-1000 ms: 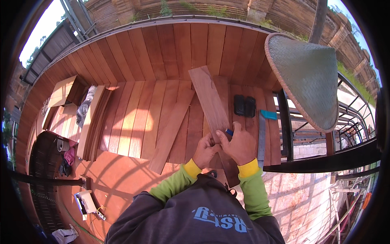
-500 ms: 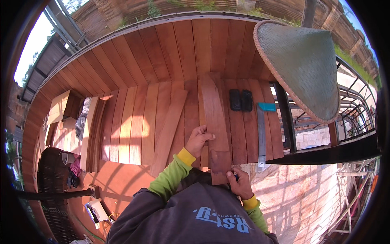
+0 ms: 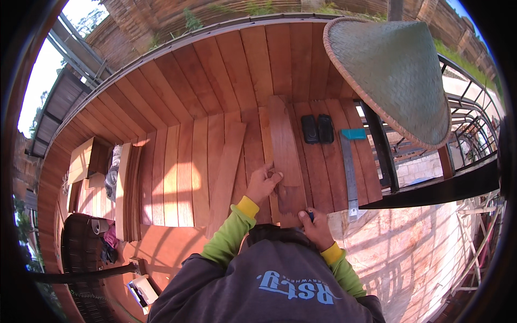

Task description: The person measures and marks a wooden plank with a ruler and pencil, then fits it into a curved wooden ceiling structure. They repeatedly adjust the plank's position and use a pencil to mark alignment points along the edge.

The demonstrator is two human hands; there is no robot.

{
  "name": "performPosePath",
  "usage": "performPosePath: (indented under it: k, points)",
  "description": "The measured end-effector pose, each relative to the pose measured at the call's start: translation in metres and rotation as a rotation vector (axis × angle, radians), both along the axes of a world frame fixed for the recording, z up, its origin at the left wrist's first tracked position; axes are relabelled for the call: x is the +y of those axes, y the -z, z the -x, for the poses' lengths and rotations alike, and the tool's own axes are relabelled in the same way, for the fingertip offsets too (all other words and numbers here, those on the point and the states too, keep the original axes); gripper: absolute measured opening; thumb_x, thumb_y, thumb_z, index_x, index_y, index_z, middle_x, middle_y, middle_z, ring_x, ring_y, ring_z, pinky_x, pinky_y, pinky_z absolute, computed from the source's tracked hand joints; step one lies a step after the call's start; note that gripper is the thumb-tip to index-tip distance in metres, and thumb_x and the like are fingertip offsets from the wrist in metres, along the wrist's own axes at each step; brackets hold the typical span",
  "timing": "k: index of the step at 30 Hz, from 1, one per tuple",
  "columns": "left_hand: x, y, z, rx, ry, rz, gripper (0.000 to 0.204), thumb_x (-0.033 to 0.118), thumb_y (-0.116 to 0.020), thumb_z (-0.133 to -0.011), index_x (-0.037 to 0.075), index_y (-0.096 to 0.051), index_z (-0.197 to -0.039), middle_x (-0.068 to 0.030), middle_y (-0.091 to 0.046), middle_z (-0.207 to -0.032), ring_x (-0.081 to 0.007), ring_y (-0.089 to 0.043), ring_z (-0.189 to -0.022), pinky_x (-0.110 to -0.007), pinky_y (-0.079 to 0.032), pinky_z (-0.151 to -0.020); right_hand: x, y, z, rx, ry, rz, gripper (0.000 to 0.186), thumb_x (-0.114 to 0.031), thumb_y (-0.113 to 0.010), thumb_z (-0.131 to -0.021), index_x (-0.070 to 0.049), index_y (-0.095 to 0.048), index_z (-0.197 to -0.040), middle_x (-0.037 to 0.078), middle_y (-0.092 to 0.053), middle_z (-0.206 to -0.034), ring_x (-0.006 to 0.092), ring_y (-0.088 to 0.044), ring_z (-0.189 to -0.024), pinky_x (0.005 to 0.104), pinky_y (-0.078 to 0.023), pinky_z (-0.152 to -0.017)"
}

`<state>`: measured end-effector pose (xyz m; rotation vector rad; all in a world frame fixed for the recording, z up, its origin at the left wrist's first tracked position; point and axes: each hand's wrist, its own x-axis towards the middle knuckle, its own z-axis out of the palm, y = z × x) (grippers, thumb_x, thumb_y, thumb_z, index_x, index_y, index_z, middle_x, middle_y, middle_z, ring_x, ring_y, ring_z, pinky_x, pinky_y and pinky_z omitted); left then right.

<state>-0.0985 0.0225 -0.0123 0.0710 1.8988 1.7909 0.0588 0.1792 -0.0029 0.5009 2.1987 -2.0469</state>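
My left hand [image 3: 263, 182] grips the left edge of a reddish-brown plank [image 3: 286, 161], thumb on its face. My right hand [image 3: 316, 229] is closed at the plank's near right corner, also holding a small blue pen-like object [image 3: 311, 216]. The plank lies lengthwise over the slatted wooden bench [image 3: 180, 188], its near part darker. Left of it lies another loose plank [image 3: 226, 172], slightly slanted. To its right are two black cases [image 3: 316, 129] side by side and a steel square [image 3: 350, 177] with a teal handle.
A woven conical hat [image 3: 385, 75] sits at the upper right above black metal framing [image 3: 388, 183]. At left are stacked boards [image 3: 128, 191], a cardboard box [image 3: 81, 161] and grey cloth [image 3: 112, 177]. A slatted backrest [image 3: 231, 70] curves along the back, with a black bar [image 3: 86, 274] low at left.
The plank has turned from slanted to nearly lengthwise. My hands, earlier together mid-plank, have separated: left on its side, right down at its near end. Since half a second ago they moved slightly up.
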Motion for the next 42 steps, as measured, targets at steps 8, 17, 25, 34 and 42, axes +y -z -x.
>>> performPosePath:
  k: [8, 17, 25, 34, 42]
  points:
    - [-0.020, -0.011, -0.071, 0.276, 0.169, 0.236, 0.076, 0.022, -0.074, -0.079, -0.009, -0.038, -0.138, -0.0088, -0.062, -0.070, -0.0127, -0.058, -0.060, -0.027, -0.047, -0.057, 0.005, 0.007, 0.008, 0.059, 0.119, -0.208, 0.021, -0.017, -0.064, -0.088, 0.003, -0.058, -0.093, 0.013, -0.061, -0.072, 0.0242, -0.062, -0.062, 0.0351, -0.051, -0.061]
    - [-0.021, -0.035, -0.067, 0.328, 0.403, 0.362, 0.103, 0.016, -0.081, -0.068, 0.002, -0.018, -0.149, -0.0183, -0.055, -0.114, -0.0268, -0.061, -0.086, -0.032, -0.050, -0.076, 0.008, -0.013, 0.006, 0.076, -0.256, -0.644, 0.073, -0.020, -0.069, -0.078, 0.001, -0.031, -0.137, 0.028, -0.064, -0.083, 0.0455, -0.063, -0.076, 0.0489, -0.051, -0.068]
    - [-0.019, -0.028, -0.066, 0.446, 0.466, 0.405, 0.107, 0.015, -0.081, -0.067, 0.001, -0.013, -0.149, -0.0236, -0.027, -0.150, -0.0380, -0.042, -0.129, -0.037, -0.045, -0.100, 0.014, -0.005, 0.009, 0.083, -0.443, -0.912, 0.080, -0.029, -0.070, -0.079, 0.005, -0.029, -0.139, 0.022, -0.062, -0.067, 0.0404, -0.062, -0.059, 0.0480, -0.048, -0.055]
    - [-0.050, -0.004, -0.057, 0.535, 0.128, 0.690, 0.095, 0.032, -0.081, -0.070, 0.001, -0.029, -0.144, -0.0208, -0.054, -0.117, -0.0333, -0.056, -0.096, -0.039, -0.049, -0.082, 0.012, -0.001, 0.002, 0.096, -0.348, -0.881, 0.071, -0.030, -0.069, -0.081, 0.002, -0.038, -0.135, 0.023, -0.060, -0.065, 0.0417, -0.062, -0.060, 0.0490, -0.047, -0.054]
    - [-0.092, 0.046, -0.027, 0.594, -0.308, 1.385, 0.079, 0.046, -0.073, -0.076, 0.000, -0.040, -0.130, -0.0192, -0.051, -0.116, -0.0382, -0.050, -0.106, -0.050, -0.043, -0.088, 0.013, 0.007, -0.003, 0.157, -0.306, -0.849, 0.074, -0.033, -0.070, -0.081, 0.001, -0.036, -0.138, 0.021, -0.061, -0.064, 0.0386, -0.061, -0.058, 0.0466, -0.047, -0.053]
